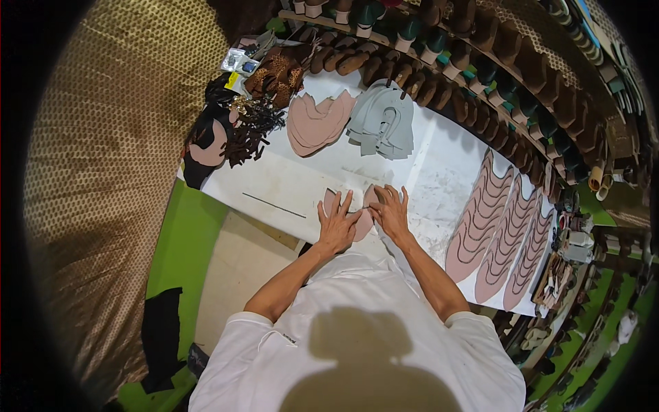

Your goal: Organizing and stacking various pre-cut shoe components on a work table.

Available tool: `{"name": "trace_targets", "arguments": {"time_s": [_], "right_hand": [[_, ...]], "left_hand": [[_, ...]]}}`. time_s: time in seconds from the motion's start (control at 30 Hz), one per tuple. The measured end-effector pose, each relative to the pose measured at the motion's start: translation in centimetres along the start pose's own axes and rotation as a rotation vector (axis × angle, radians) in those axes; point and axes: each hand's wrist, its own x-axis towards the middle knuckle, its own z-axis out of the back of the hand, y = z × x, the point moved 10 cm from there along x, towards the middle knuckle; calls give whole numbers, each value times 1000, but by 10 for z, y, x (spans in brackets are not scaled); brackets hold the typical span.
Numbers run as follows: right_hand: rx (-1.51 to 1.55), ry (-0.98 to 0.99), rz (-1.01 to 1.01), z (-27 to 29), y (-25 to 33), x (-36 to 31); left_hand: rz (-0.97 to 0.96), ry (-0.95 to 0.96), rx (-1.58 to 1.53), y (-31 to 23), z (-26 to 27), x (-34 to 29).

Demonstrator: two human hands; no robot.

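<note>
A curved pink shoe-upper piece [364, 228] lies at the near edge of the white worktable, one arm of it reaching up under each hand. My left hand [336, 226] rests on its left side, fingers spread and thumb stretched toward the middle. On the right side, my right hand [391, 218] has thumb and forefinger brought together at the piece's inner edge, its other fingers raised apart. The fingers cover parts of the piece. Farther back are a stack of pink cut pieces [317, 122] and a stack of pale grey ones [382, 127].
Overlapping pink pieces [491, 237] lie in three rows on the table's right side. At the back left are dark straps [254, 127] and leopard-print material [276, 74]. Shoes line the shelves [473, 82] behind. A gold patterned curtain [117, 137] hangs left.
</note>
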Motion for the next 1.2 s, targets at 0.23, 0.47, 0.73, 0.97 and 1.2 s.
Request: {"name": "trace_targets", "arguments": {"time_s": [0.23,0.47,0.73,0.97,1.2], "right_hand": [[56,29,-38,-6,-11,8],[90,164,-33,-8,-17,24],[5,133,43,-6,-7,31],[-12,103,60,-8,-4,30],[-19,88,79,-7,-1,34]], "left_hand": [[-14,-36,11,-3,1,1],[12,-2,-14,1,-5,0],[-2,-27,-20,-1,-2,1],[-12,-31,-19,-5,7,4],[-39,-15,-1,-5,6,7]]}}
